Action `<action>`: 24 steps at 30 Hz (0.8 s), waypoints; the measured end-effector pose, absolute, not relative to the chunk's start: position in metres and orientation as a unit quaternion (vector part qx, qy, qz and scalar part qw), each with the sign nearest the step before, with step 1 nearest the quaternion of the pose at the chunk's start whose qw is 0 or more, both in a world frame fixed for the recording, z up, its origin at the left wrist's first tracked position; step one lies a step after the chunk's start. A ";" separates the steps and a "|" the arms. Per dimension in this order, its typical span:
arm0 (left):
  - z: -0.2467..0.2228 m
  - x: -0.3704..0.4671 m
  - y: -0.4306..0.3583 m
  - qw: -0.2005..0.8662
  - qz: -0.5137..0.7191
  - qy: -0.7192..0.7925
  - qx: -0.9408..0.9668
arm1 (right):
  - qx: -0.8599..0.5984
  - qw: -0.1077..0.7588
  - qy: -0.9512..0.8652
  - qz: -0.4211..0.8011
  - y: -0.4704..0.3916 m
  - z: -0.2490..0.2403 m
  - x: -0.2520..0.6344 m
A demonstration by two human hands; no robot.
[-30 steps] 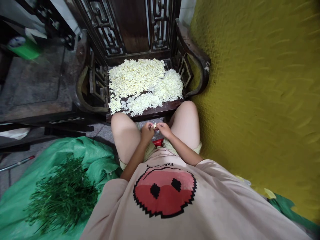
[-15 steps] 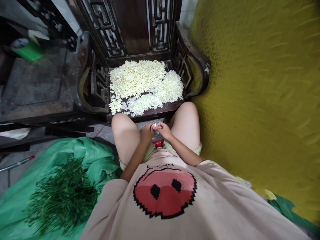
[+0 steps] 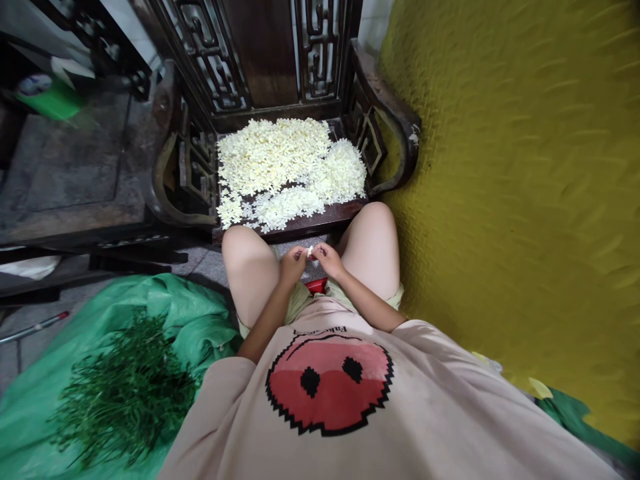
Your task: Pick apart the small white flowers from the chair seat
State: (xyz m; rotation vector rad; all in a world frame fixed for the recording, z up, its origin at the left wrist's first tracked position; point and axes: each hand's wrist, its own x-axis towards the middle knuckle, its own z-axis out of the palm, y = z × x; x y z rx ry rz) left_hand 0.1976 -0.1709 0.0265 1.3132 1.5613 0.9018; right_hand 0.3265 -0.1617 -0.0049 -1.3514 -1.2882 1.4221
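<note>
Cream-white blossoms (image 3: 290, 167) on dark brown carved chair (image 3: 385, 113); green sheet (image 3: 190, 313); mustard-yellow wall (image 3: 525, 200); beige shirt (image 3: 400, 413), red pixel print.

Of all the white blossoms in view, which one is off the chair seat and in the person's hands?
The single white blossom pinched between the left hand and right hand above the lap. All others lie heaped on the dark wooden chair seat ahead.

Carved dark wooden chair (image 3: 380, 100), yellow textured wall (image 3: 525, 200), grey floor (image 3: 65, 160), green sheet (image 3: 190, 313)
</note>
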 end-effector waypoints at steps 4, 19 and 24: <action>0.028 0.197 -0.169 0.488 0.377 0.617 0.489 | -0.505 0.398 -0.498 0.582 -0.162 -0.002 0.326; 0.018 0.196 -0.168 0.499 0.376 0.626 0.466 | -0.516 0.367 -0.498 0.593 -0.163 0.017 0.325; 0.014 0.196 -0.170 0.397 0.340 0.640 0.563 | -0.553 0.361 -0.499 0.561 -0.166 0.014 0.324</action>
